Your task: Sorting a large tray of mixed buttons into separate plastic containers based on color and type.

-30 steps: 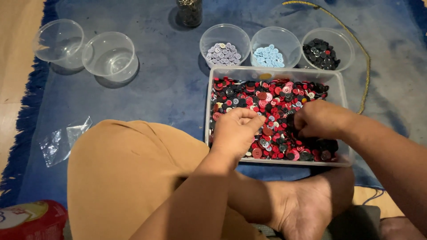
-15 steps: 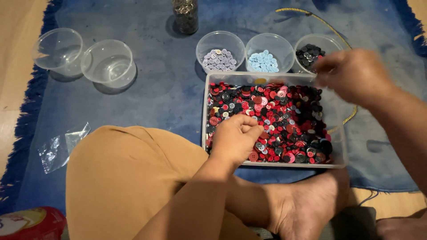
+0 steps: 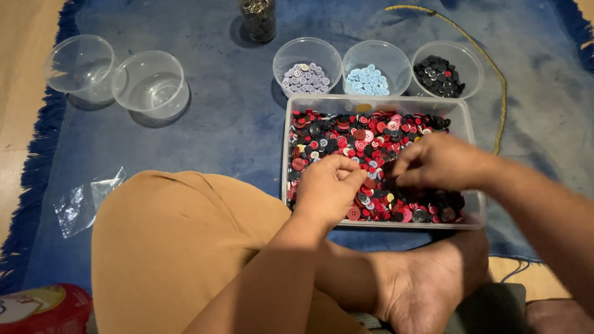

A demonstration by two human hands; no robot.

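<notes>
Red tin (image 3: 37,307): one, only part of it showing at the near left corner of the view, off the rug (image 3: 216,124) on the bare floor, out of the way.
Plastic bag (image 3: 83,201): one, clear and crumpled flat near the rug's left fringe; it looks cast aside.
Empty bowls (image 3: 117,77): two clear round ones, touching, at the rug's far left. Standing clear of the others, they read to me as spares.
Dark jar (image 3: 258,18): one, upright at the rug's far edge, contents too dim to tell.
Filled bowls: three in a row just beyond the tray's far rim, within easy reach of it. The lilac bowl (image 3: 307,65) holds pale purple buttons, the blue bowl (image 3: 378,65) light blue ones, the black bowl (image 3: 447,68) black ones. One colour to each, so the row seems to keep colours apart.
Tray (image 3: 291,133): one clear rectangular tub, set straight before the crossed legs, right of the rug's middle.
Mixed buttons (image 3: 346,136): far too many to count; mostly red and black, a few pink, white and yellow, filling the tray.
Left hand (image 3: 328,185): loosely curled, knuckles up, resting on the heap at the tray's near left; whether it holds anything I cannot tell.
Right hand (image 3: 436,162): fingers drawn narrow, tips down among the buttons near the tray's middle, as if pinching; nothing visible between them.
Yellow cord (image 3: 495,80): one, curving along the rug's far right, apart from the bowls.
</notes>
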